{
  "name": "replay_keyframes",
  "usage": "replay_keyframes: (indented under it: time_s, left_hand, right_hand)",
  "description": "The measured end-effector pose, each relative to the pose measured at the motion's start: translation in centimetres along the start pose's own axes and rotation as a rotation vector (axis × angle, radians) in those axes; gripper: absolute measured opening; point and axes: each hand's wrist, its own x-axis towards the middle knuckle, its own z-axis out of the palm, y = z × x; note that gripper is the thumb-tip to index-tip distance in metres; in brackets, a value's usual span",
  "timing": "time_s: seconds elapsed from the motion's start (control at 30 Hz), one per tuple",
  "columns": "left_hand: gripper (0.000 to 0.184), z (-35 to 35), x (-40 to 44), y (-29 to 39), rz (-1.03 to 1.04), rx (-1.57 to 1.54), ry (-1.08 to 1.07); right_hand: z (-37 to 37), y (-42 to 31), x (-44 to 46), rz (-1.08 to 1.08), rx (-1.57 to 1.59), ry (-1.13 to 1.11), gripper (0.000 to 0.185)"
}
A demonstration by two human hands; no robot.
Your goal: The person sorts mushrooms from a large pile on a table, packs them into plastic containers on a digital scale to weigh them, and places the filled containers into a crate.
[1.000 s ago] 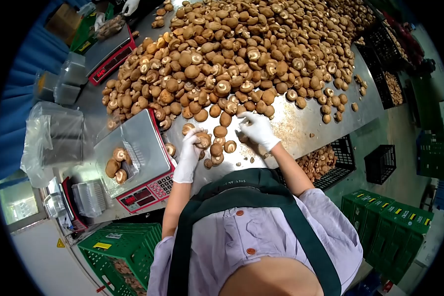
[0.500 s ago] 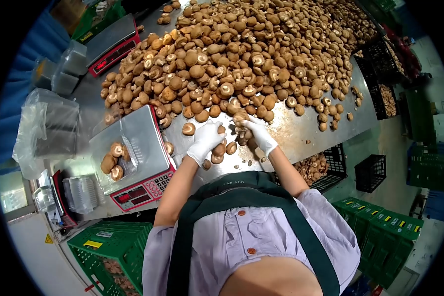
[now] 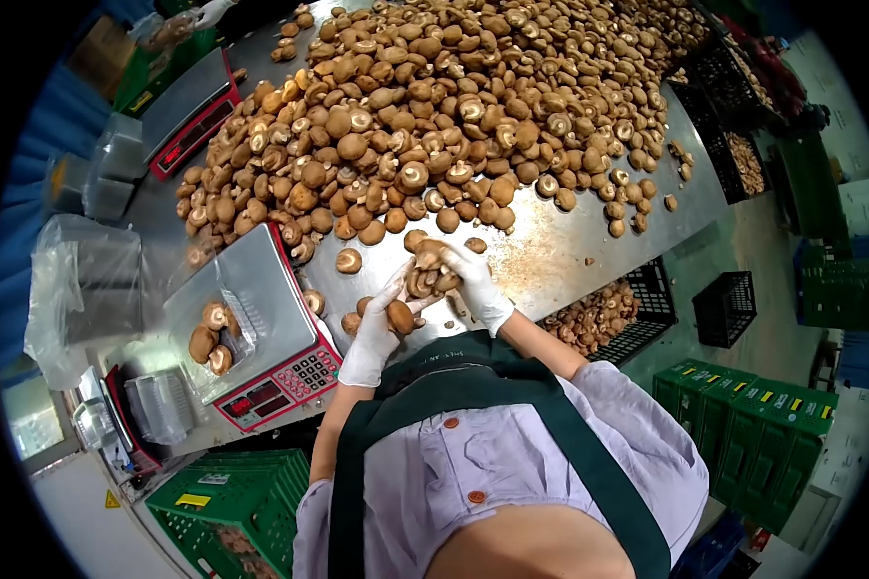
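Note:
My left hand (image 3: 373, 338), in a white glove, is closed around brown-capped mushrooms (image 3: 400, 317) at the near edge of the metal table. Close beside it, my gloved right hand (image 3: 480, 287) grips a cluster of mushrooms (image 3: 429, 270) between the two palms. The left fingertips reach up against this cluster. Fingers partly hide the mushrooms in both hands. A big heap of mushrooms (image 3: 434, 116) lies just beyond the hands. To the left, a scale (image 3: 251, 280) with a red front carries a clear plastic tray (image 3: 238, 333) holding several mushrooms.
A second scale (image 3: 188, 106) stands at the back left, near stacked clear trays (image 3: 116, 159) and a plastic bag (image 3: 82, 280). Below the table's right edge is a black crate (image 3: 655, 318) of mushrooms. Green crates (image 3: 743, 425) stand at lower right. Another person's gloved hand (image 3: 212, 12) shows at the top left.
Both hands have come nearer my body and closer together, with mushrooms gathered between them. My left hand has turned palm inward. Another person's gloved hand has come into view at the top left.

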Motion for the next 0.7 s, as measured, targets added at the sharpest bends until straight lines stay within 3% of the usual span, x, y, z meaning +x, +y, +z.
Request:
replay_keyframes:
  time_s: [0.1,0.17,0.23,0.3,0.37,0.43,0.5,0.57,0.63,0.7]
  left_hand:
    - [0.059,0.0,0.0,-0.1,-0.004,-0.071,0.029]
    - [0.058,0.4,-0.1,0.3,-0.009,-0.156,-0.002]
    - [0.059,1.6,-0.6,0.8,-0.001,0.049,0.025]
    - [0.063,2.0,-0.1,0.2,0.024,0.048,-0.032]
    - [0.063,2.7,0.3,-0.4,0.095,0.016,-0.007]
    - [0.054,1.4,1.7,-2.3,0.228,-0.015,0.050]
    - [0.052,1.0,2.0,-2.4,0.265,0.056,0.057]
    - [0.051,1.2,2.1,-2.6,0.304,0.069,0.085]
    - [0.051,0.9,1.6,-2.6,0.292,0.029,0.096]
    - [0.053,0.3,1.3,-2.1,0.199,-0.020,0.084]
  right_hand:
    - [0.5,1.0,0.4,0.151,0.204,-0.027,0.037]
    - [1.0,0.0,0.0,0.141,0.238,-0.055,0.037]
    - [0.8,-0.1,0.2,0.112,0.228,-0.086,0.039]
    - [1.4,-0.1,0.0,0.001,0.065,0.016,0.040]
    - [1.4,1.1,0.0,-0.218,-0.442,0.060,0.037]
    - [1.5,2.0,0.0,-0.309,-0.705,0.052,0.038]
    - [1.3,3.0,0.5,-0.044,-0.455,0.038,0.039]
    - [1.2,3.4,0.7,0.039,-0.149,-0.010,0.040]
    - [1.2,2.2,1.1,-0.074,-0.269,-0.082,0.039]
    - [1.4,1.8,1.2,0.013,-0.053,-0.024,0.037]
